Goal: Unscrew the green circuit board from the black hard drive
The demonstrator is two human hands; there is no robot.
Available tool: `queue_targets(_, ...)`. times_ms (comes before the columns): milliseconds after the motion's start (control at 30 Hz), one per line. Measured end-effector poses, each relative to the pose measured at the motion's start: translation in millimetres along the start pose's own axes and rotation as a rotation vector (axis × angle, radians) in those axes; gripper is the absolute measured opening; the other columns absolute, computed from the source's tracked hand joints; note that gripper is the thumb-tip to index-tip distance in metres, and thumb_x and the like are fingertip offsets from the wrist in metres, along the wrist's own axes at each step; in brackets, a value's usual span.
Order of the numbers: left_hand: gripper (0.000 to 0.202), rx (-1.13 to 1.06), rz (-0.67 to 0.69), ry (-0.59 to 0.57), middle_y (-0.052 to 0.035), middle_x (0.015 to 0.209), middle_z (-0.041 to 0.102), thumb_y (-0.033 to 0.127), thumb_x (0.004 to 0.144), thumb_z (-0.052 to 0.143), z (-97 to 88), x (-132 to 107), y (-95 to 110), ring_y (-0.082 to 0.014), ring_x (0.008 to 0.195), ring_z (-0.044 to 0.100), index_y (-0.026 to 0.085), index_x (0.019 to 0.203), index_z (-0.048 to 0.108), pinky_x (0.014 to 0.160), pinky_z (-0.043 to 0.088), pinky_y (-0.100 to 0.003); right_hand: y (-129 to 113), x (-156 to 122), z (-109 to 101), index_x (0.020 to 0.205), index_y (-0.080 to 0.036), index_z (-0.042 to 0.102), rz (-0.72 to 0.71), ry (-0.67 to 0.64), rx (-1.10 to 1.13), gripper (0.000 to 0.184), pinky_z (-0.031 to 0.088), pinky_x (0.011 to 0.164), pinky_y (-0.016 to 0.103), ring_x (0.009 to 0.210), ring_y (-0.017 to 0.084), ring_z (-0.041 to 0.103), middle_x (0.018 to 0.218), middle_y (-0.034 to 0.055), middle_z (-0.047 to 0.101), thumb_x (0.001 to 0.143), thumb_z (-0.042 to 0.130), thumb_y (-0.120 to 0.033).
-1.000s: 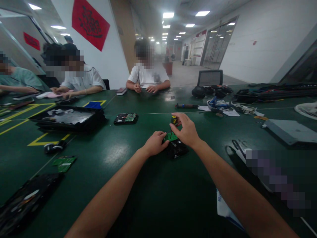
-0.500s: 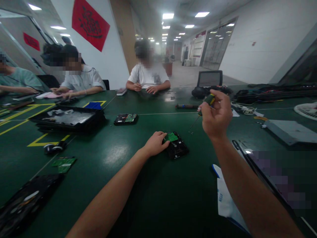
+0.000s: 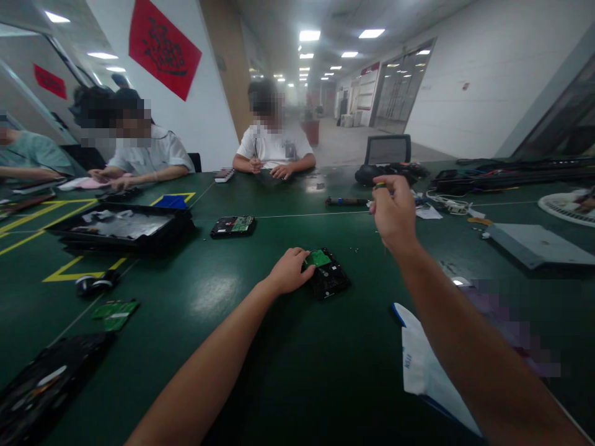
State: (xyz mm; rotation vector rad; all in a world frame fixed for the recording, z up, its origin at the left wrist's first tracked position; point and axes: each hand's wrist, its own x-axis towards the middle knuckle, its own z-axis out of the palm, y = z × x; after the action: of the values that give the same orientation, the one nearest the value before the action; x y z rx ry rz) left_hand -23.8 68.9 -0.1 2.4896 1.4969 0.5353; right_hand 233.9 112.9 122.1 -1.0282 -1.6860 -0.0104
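My left hand (image 3: 290, 271) grips the left edge of a black hard drive (image 3: 331, 281), thumb and fingertips on its green circuit board (image 3: 320, 257). The drive lies flat on the green table. Right of it, raised above the table, my right hand (image 3: 395, 214) is closed round a screwdriver (image 3: 380, 184). Only the yellow and dark end of its handle shows at the top of the fist; most of the rest is hidden by the hand. Several tiny screws (image 3: 354, 249) lie on the table between the drive and my right hand.
Another hard drive (image 3: 233, 226) and a black tray (image 3: 179, 224) lie to the left. Nearer are a loose green circuit board (image 3: 116, 314) and a black casing (image 3: 56, 371). A white-and-blue packet (image 3: 425, 365) lies under my right forearm. Across the table sits a person (image 3: 274, 145).
My right hand has turned, so the screwdriver's shaft, visible before, is now mostly hidden. My left hand stays on the hard drive. The whole view has shifted slightly.
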Motion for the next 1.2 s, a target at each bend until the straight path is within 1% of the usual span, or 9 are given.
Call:
queue_targets(33, 0.054, -0.002, 0.003, 0.002, -0.0167, 0.129, 0.061, 0.045, 0.094, 0.054, 0.3, -0.1, -0.4, -0.0297, 0.122, 0.055, 0.012, 0.136, 0.057, 0.104, 0.047, -0.042, 2.3, -3.5, 2.9, 0.125, -0.024, 0.055, 0.139, -0.001, -0.046, 0.033, 0.057, 0.070, 0.037, 0.081, 0.020, 0.066, 0.102, 0.0081, 0.065, 0.094, 0.043, -0.026)
queue_targets(100, 0.053, -0.001, 0.010, 0.008, -0.0163, 0.128, 0.062, 0.045, 0.094, 0.054, 1.1, -0.2, -1.3, -0.0292, 0.121, 0.056, 0.012, 0.136, 0.057, 0.103, 0.047, -0.041, 3.2, -15.5, 8.8, 0.114, -0.022, 0.062, 0.294, -0.211, -0.134, 0.028, 0.054, 0.073, 0.037, 0.083, 0.022, 0.065, 0.098, 0.0072, 0.068, 0.088, 0.058, -0.031)
queue_targets(233, 0.053, 0.004, 0.023, 0.016, -0.0161, 0.126, 0.062, 0.045, 0.094, 0.055, 3.2, 0.2, -3.1, -0.0291, 0.120, 0.056, 0.012, 0.135, 0.058, 0.104, 0.047, -0.042, 0.6, -51.2, 20.2, 0.098, -0.018, 0.065, 0.422, -0.735, -0.278, 0.032, 0.051, 0.071, 0.032, 0.087, 0.023, 0.066, 0.099, 0.0103, 0.071, 0.081, 0.072, -0.043)
queue_targets(333, 0.049, -0.007, 0.017, 0.013, -0.0155, 0.126, 0.063, 0.043, 0.097, 0.050, 3.7, 1.3, -3.4, -0.0280, 0.120, 0.057, 0.013, 0.134, 0.059, 0.104, 0.046, -0.042, 2.4, -73.9, 27.3, 0.096, -0.016, 0.063, 0.561, -0.957, -0.268, 0.036, 0.048, 0.058, 0.027, 0.070, 0.018, 0.066, 0.093, 0.0107, 0.071, 0.086, 0.067, -0.050)
queue_targets(467, 0.045, -0.043, 0.014, 0.017, -0.0131, 0.123, 0.066, 0.041, 0.102, 0.039, 0.4, 3.2, -2.2, -0.0249, 0.117, 0.060, 0.015, 0.128, 0.065, 0.104, 0.046, -0.039, 6.5, -88.0, 31.5, 0.099, -0.017, 0.060, 0.697, -1.048, -0.143, 0.037, 0.044, 0.047, 0.025, 0.054, 0.014, 0.062, 0.077, 0.0057, 0.070, 0.094, 0.055, -0.054)
queue_targets(700, 0.049, -0.127, 0.007, 0.016, -0.0089, 0.112, 0.073, 0.045, 0.104, 0.032, -8.6, 6.3, 0.1, -0.0239, 0.109, 0.064, 0.019, 0.108, 0.073, 0.101, 0.045, -0.039, 10.2, -95.7, 29.0, 0.100, -0.018, 0.058, 0.730, -1.074, -0.112, 0.029, 0.040, 0.044, 0.022, 0.046, 0.012, 0.056, 0.059, -0.0003, 0.063, 0.096, 0.057, -0.047)
queue_targets(867, 0.045, -0.064, 0.021, 0.005, -0.0080, 0.112, 0.073, 0.041, 0.105, 0.031, -6.4, 8.1, 1.4, -0.0233, 0.108, 0.064, 0.018, 0.107, 0.070, 0.103, 0.040, -0.044, 14.2, -98.5, 26.8, 0.094, -0.019, 0.057, 0.726, -1.118, -0.099, 0.028, 0.038, 0.041, 0.021, 0.044, 0.012, 0.056, 0.059, 0.0003, 0.065, 0.096, 0.056, -0.047)
queue_targets(1000, 0.044, -0.088, 0.026, -0.008, -0.0087, 0.109, 0.071, 0.040, 0.105, 0.031, -4.7, 8.9, 2.4, -0.0226, 0.107, 0.063, 0.018, 0.105, 0.069, 0.098, 0.045, -0.038, 14.1, -100.7, 24.7, 0.088, -0.018, 0.056, 0.742, -1.195, -0.026, 0.029, 0.039, 0.041, 0.022, 0.049, 0.013, 0.062, 0.066, 0.0042, 0.070, 0.095, 0.057, -0.046)
queue_targets(1200, 0.042, -0.153, 0.050, -0.047, -0.0093, 0.116, 0.070, 0.045, 0.103, 0.037, -4.7, 16.2, 0.2, -0.0233, 0.110, 0.063, 0.018, 0.112, 0.068, 0.099, 0.048, -0.036, 8.0, -107.1, 20.4, 0.086, -0.017, 0.056, 0.803, -1.165, 0.037, 0.025, 0.042, 0.042, 0.021, 0.052, 0.013, 0.064, 0.071, 0.0041, 0.069, 0.096, 0.057, -0.040)
